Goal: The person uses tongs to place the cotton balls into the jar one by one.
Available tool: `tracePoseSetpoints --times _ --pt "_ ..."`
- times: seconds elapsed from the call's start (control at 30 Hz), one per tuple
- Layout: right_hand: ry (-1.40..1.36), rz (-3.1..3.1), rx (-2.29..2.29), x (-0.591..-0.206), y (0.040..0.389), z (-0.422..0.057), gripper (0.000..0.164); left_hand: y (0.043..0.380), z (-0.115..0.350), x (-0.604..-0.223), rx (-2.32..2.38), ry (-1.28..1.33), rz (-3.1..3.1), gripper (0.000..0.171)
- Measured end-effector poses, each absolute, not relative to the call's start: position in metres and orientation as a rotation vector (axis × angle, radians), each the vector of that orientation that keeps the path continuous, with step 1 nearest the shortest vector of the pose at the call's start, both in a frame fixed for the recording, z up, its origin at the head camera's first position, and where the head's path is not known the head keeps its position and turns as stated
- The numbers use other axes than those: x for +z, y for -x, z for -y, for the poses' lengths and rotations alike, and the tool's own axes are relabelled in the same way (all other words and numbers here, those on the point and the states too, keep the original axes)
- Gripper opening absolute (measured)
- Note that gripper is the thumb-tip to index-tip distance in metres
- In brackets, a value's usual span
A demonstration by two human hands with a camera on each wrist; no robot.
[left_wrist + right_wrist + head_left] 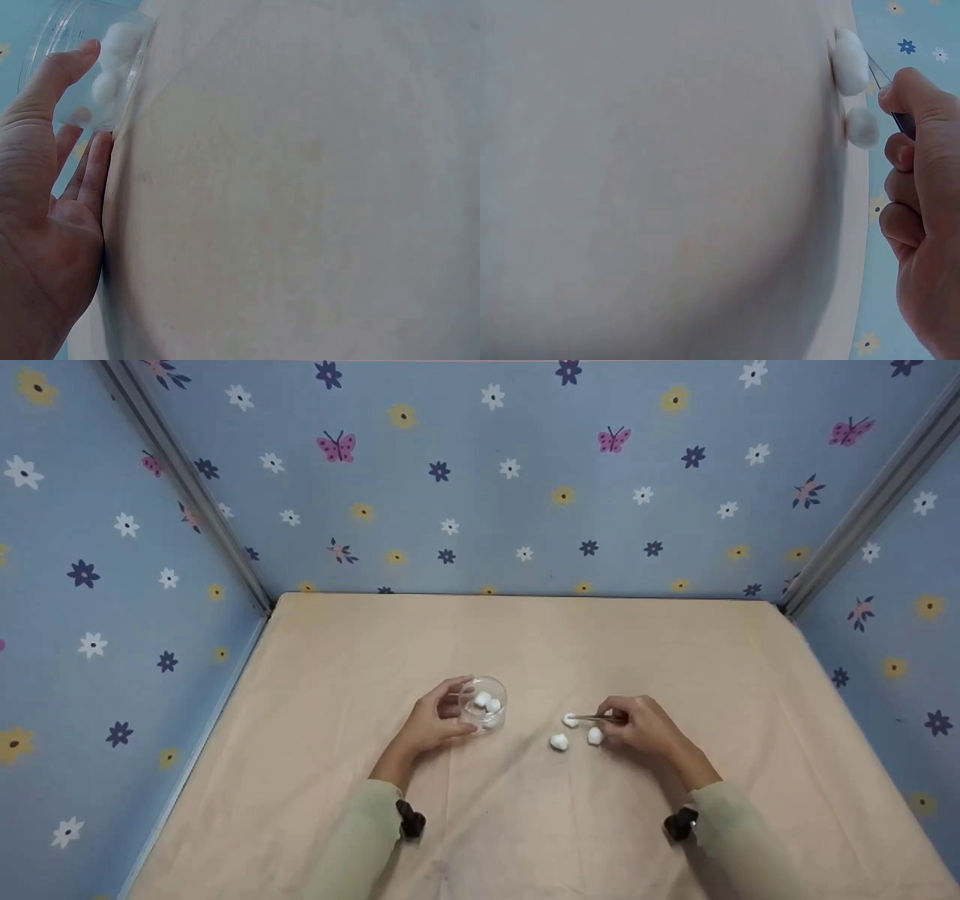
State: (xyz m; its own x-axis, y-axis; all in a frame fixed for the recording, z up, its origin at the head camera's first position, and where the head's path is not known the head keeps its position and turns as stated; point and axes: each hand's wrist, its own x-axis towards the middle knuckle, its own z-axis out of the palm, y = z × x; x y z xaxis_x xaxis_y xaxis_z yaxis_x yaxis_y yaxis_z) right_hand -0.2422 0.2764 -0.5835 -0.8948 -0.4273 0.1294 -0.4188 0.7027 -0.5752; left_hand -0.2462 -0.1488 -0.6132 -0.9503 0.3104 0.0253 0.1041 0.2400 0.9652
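Observation:
My left hand [431, 722] holds a small clear cup [483, 725], its thumb and fingers round the near-left side. Several white cotton balls [492, 706] lie inside the cup; they also show through its wall in the left wrist view. In my right hand [643, 727] is a pair of tweezers [600, 718], pinched between thumb and forefinger with the other fingers curled. The tweezer tips reach left to a cotton ball [571, 721] on the cloth. Two more lie close by, one cotton ball [559, 742] nearer me and another cotton ball [595, 736] just beneath the tweezers.
A beige cloth [495, 637] with faint creases covers the table. Blue flowered panels [480, 480] stand at the back and both sides, joined by grey corner posts [187, 480]. Dark wrist-worn devices [410, 820] sit at both sleeve cuffs.

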Motion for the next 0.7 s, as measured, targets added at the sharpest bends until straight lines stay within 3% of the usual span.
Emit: tracePoseSetpoints --times 0.7 --pt "0.715 -2.867 -1.114 -0.574 0.247 -0.274 0.007 0.246 0.149 -0.612 1.793 -0.374 -2.328 0.087"
